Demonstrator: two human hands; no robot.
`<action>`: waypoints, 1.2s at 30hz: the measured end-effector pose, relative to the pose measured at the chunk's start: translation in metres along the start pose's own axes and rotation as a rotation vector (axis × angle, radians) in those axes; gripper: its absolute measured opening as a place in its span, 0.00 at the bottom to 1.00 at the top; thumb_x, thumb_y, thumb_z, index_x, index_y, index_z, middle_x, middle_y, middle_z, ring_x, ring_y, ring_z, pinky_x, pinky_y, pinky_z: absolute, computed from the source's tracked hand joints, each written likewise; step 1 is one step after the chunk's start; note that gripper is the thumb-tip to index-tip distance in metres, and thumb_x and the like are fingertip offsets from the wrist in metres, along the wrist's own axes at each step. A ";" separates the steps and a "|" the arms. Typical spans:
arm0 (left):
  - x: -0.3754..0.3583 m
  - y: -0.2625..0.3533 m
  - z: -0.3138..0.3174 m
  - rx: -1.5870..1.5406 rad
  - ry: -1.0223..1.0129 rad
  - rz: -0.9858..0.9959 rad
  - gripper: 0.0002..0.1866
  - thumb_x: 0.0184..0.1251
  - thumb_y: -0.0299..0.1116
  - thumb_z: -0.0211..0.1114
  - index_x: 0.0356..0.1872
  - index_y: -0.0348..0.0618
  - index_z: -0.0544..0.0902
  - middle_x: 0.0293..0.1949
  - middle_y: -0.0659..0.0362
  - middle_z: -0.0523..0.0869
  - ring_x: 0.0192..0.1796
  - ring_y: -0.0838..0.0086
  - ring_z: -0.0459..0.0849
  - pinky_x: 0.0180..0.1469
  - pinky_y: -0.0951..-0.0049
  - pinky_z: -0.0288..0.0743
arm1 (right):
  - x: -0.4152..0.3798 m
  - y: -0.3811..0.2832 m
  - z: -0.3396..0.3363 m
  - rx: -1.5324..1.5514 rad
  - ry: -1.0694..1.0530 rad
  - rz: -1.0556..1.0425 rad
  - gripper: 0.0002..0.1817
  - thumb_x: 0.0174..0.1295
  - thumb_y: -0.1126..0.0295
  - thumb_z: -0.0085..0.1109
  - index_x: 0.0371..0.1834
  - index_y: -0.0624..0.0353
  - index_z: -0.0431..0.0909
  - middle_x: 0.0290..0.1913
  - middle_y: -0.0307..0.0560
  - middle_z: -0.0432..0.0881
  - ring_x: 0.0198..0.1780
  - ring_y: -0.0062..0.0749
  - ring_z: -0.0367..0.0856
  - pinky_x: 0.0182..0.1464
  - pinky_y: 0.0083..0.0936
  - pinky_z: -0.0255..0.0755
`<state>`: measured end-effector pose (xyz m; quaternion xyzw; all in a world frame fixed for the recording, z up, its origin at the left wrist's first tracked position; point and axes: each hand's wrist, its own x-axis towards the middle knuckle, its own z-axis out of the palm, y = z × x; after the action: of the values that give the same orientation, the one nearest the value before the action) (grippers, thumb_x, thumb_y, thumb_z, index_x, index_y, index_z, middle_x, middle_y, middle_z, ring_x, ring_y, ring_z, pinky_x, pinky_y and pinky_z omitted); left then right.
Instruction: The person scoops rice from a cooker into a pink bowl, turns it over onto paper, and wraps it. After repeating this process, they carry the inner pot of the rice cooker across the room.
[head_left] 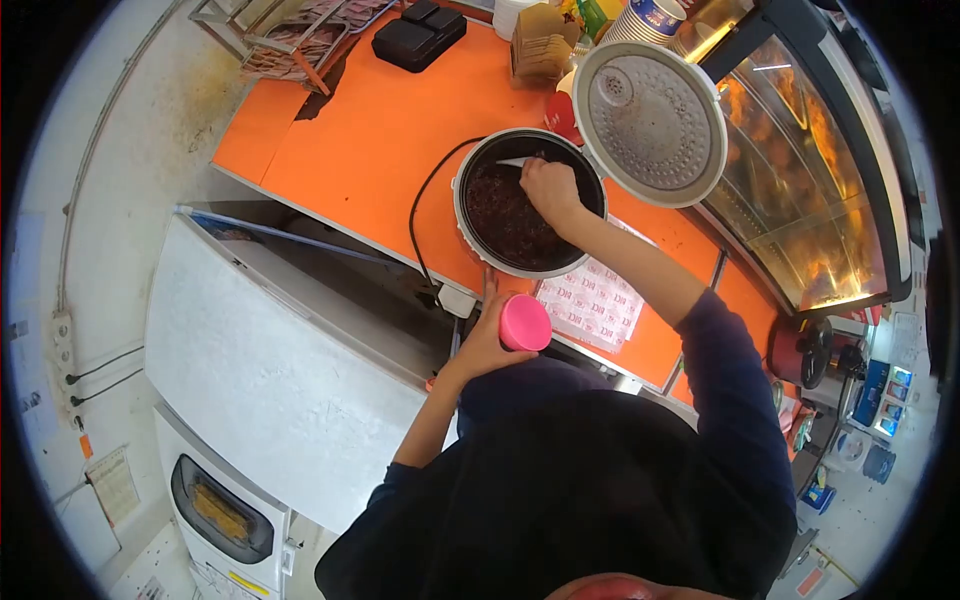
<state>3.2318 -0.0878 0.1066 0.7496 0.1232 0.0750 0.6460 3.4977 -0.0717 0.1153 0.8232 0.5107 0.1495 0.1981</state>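
Observation:
A rice cooker (464, 222) stands with its lid (655, 120) swung up, its dark inner pot holding a dark reddish-brown, grainy food (505, 215) like rice. My right hand (552, 190) reaches into the pot, fingers closed around a white utensil (512, 161). Only a short white piece of that utensil shows, so its full shape is hidden. In front of the cooker, at the counter's edge, my left hand (487, 335) is wrapped round a bright pink cup (526, 322). The cup's inside appears plain pink.
Printed paper sheets (600, 305) lie right of the cooker on the orange counter (340, 130). A glowing glass display case (800, 180) stands to the right. Behind are paper cups (650, 18), cartons (543, 45) and a black box (418, 35). A white chest freezer (270, 360) is at left.

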 end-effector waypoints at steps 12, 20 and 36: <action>0.019 0.000 0.039 0.076 0.059 -0.005 0.55 0.40 0.42 0.80 0.69 0.39 0.55 0.70 0.36 0.18 0.76 0.43 0.32 0.75 0.58 0.50 | -0.062 0.025 -0.046 0.276 -0.300 -0.242 0.06 0.53 0.70 0.58 0.28 0.51 0.86 0.27 0.47 0.84 0.34 0.34 0.87 0.31 0.29 0.79; 0.016 -0.007 0.044 0.164 0.084 0.020 0.55 0.40 0.41 0.80 0.70 0.40 0.55 0.70 0.36 0.16 0.75 0.45 0.22 0.74 0.54 0.49 | 0.035 0.017 0.000 0.274 -0.177 -0.168 0.07 0.54 0.71 0.57 0.32 0.52 0.85 0.35 0.47 0.86 0.36 0.39 0.87 0.35 0.36 0.79; 0.023 -0.008 0.054 0.120 0.140 -0.021 0.55 0.42 0.39 0.80 0.69 0.39 0.53 0.68 0.36 0.13 0.74 0.43 0.21 0.74 0.54 0.51 | -0.030 0.031 -0.041 0.213 -0.247 -0.199 0.09 0.57 0.67 0.56 0.27 0.48 0.87 0.29 0.44 0.86 0.34 0.32 0.86 0.32 0.28 0.77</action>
<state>3.2683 -0.1319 0.0896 0.7786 0.1801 0.1129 0.5904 3.4906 -0.1038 0.1645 0.7969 0.5744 -0.0281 0.1849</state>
